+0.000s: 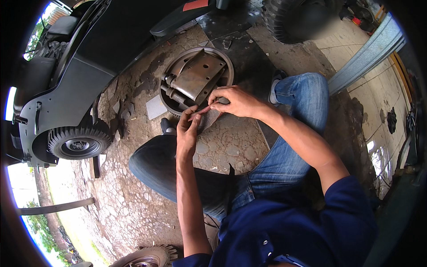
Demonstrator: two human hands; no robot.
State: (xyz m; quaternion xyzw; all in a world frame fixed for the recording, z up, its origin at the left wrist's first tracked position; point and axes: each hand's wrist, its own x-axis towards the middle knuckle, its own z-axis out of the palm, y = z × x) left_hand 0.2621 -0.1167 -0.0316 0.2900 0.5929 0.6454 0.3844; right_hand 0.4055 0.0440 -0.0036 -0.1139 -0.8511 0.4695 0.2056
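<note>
My left hand [188, 129] and my right hand [236, 101] meet in front of me, both with fingers pinched. Between their fingertips runs a thin reddish strip [204, 110], maybe folded sandpaper; its kind is not certain. Just below them is a greyish sheet [209, 122] with a reddish edge, partly hidden by my left hand. Right beyond my hands, a round metal ring [229, 66] with a toothed rim lies on the ground. A bent metal plate with holes [200, 73] rests in it, beside a cylindrical metal part [177, 94].
A dark vehicle [93, 58] with a chunky wheel [79, 142] stands at the left. One large tyre [289, 22] lies at the far side, another wheel [147, 258] near the lower edge. A pale square piece [155, 107] and a grey metal post [367, 55] flank the ring.
</note>
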